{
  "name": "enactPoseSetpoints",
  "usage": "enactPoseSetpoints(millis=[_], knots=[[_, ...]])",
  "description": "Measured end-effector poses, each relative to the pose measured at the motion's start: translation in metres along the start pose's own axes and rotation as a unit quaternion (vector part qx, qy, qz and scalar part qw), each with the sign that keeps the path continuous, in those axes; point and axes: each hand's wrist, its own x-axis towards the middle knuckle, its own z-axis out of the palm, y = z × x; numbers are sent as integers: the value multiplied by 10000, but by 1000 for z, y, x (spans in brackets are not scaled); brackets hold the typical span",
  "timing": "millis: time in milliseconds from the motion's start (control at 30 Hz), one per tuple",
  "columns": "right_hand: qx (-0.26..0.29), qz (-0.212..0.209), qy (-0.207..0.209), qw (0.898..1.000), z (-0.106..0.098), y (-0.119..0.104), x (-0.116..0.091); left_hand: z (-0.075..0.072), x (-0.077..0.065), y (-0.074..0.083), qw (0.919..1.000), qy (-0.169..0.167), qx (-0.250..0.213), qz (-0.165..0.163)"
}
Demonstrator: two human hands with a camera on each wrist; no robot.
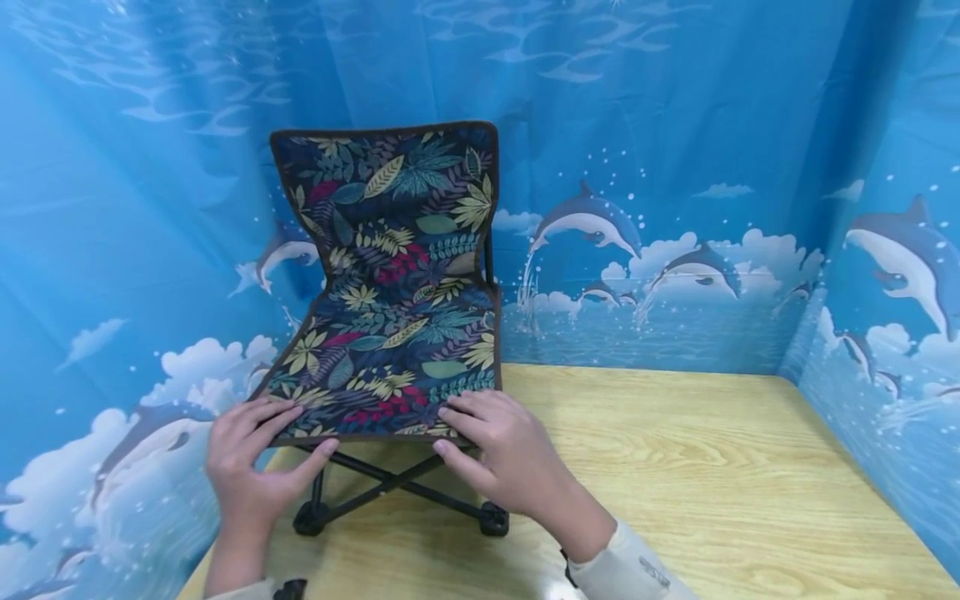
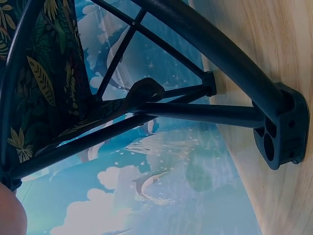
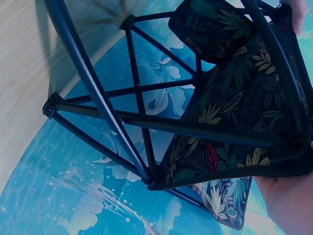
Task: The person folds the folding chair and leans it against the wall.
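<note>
To steady the leaf-print folding chair well, I judge I should be pressing evenly on its 2 front corners, with fingertips away from the crossed tubes beneath its seat. The chair is standing unfolded on the worktop. My left hand and right hand are resting at those corners, thumbs spreading wide from the fingers, which are lying on the chair's seat fabric.

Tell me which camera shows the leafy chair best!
The head view: the chair shows nearly whole there. The left wrist view shows mostly black poles, the right wrist view poles and patterned fabric.
</note>
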Motion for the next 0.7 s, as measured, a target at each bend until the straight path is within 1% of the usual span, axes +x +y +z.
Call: enactPoseSetpoints(millis=[333, 500, 700], knots=[[115, 235, -212, 9994, -2, -3, -1, 0, 0, 1, 10000, 32, -56, -9], [113, 261, -195, 9994, -2, -4, -1, 0, 0, -1, 9999, 57, -77, 31], [68, 174, -70, 9998, -1, -4, -1, 1, -1, -2, 9998, 149, -97, 101]])
